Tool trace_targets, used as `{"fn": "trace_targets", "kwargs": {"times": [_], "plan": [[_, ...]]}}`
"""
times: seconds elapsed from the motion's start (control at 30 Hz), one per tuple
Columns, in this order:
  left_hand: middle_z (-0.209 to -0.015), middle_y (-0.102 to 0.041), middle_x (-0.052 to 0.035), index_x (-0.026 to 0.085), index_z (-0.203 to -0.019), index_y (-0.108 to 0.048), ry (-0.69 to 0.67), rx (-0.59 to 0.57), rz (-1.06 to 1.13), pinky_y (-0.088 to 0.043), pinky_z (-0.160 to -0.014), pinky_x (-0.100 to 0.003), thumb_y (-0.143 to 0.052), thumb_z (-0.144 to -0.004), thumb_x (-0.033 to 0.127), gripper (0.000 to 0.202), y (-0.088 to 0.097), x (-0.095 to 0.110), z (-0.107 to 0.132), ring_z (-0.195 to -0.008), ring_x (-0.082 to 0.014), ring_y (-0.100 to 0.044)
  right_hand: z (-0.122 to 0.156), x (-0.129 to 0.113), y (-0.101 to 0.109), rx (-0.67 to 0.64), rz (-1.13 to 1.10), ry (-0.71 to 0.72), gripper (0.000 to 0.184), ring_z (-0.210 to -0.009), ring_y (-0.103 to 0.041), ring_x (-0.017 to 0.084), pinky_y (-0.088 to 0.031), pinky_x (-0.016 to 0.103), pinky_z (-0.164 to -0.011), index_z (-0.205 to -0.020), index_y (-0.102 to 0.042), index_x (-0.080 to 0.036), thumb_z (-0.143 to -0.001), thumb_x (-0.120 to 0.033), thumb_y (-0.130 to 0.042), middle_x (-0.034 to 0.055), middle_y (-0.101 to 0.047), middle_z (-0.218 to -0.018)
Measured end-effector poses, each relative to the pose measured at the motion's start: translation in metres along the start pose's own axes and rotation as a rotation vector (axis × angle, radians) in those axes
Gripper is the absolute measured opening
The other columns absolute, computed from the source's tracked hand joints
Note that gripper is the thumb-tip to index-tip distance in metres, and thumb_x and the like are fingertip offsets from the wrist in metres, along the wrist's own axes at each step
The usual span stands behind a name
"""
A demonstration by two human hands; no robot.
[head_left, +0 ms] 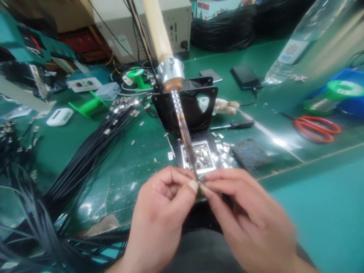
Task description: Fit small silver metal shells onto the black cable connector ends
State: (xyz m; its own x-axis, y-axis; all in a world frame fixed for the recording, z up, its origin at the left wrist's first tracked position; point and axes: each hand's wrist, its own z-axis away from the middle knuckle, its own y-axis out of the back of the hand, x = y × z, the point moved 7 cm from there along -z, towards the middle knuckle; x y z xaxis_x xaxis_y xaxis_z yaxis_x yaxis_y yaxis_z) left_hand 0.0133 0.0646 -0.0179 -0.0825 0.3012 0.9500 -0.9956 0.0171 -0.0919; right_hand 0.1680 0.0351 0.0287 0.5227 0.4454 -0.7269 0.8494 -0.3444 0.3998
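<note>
My left hand (165, 208) and my right hand (247, 208) meet at the tip of a soldering iron (184, 132). The iron has a wooden handle and slopes down toward me over a black fan frame (187, 110). Left thumb and forefinger are pinched together, and what lies between them is too small to make out. My right fingertips also pinch, close against the left ones, with a tiny blurred piece at the tip. Just beyond the hands is a white-rimmed tray (214, 151) of small metal connectors. More connectors (224, 153) lie loose beside it.
Bundled black cables (91, 151) cover the left side. At right are red-handled scissors (318, 129), a dark pad (250, 153), a screwdriver (236, 125) and a solder spool (332, 96). A plastic bottle (295, 49) stands behind. A teal machine (36, 45) is at far left.
</note>
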Motion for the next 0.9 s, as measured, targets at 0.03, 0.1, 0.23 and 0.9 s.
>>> {"fn": "trace_targets", "kwargs": {"times": [0.03,0.1,0.23,0.9], "plan": [[-0.081,-0.064,0.0032,0.019,-0.073,-0.069,0.000,-0.003,-0.001,-0.051,-0.071,-0.016,-0.073,-0.092,0.015,0.020,0.000,0.000,0.001,-0.076,-0.0093,-0.063,0.000,0.000,0.000,-0.003,0.004,0.001,0.016,-0.091,-0.078,0.008,-0.061,0.012,-0.094,-0.092,-0.077,-0.016,-0.091,-0.002,-0.069,0.0038,-0.079,-0.098],[-0.082,-0.065,0.0031,0.020,-0.073,-0.069,0.002,-0.005,-0.002,-0.051,-0.071,-0.016,-0.072,-0.092,0.015,0.020,0.000,0.000,0.001,-0.077,-0.0092,-0.063,0.000,-0.001,-0.001,-0.015,0.014,0.005,0.015,-0.091,-0.078,0.009,-0.062,0.013,-0.093,-0.092,-0.077,-0.016,-0.092,-0.003,-0.070,0.0038,-0.080,-0.097],[-0.079,-0.064,0.0033,0.020,-0.073,-0.069,-0.002,0.002,-0.005,-0.051,-0.070,-0.016,-0.073,-0.092,0.015,0.020,0.000,0.002,0.001,-0.076,-0.0095,-0.063,0.000,0.000,-0.002,-0.021,0.026,0.004,0.014,-0.089,-0.079,0.011,-0.065,0.018,-0.090,-0.093,-0.077,-0.018,-0.093,-0.005,-0.070,0.0041,-0.080,-0.098],[-0.089,-0.070,0.0018,0.019,-0.073,-0.070,0.010,-0.002,0.007,-0.051,-0.074,-0.016,-0.074,-0.092,0.015,0.019,0.002,-0.006,0.009,-0.082,-0.0090,-0.064,0.011,-0.004,0.002,0.011,0.005,-0.006,0.015,-0.090,-0.078,0.007,-0.058,0.009,-0.094,-0.089,-0.077,-0.016,-0.091,-0.004,-0.069,0.0038,-0.080,-0.096]]}}
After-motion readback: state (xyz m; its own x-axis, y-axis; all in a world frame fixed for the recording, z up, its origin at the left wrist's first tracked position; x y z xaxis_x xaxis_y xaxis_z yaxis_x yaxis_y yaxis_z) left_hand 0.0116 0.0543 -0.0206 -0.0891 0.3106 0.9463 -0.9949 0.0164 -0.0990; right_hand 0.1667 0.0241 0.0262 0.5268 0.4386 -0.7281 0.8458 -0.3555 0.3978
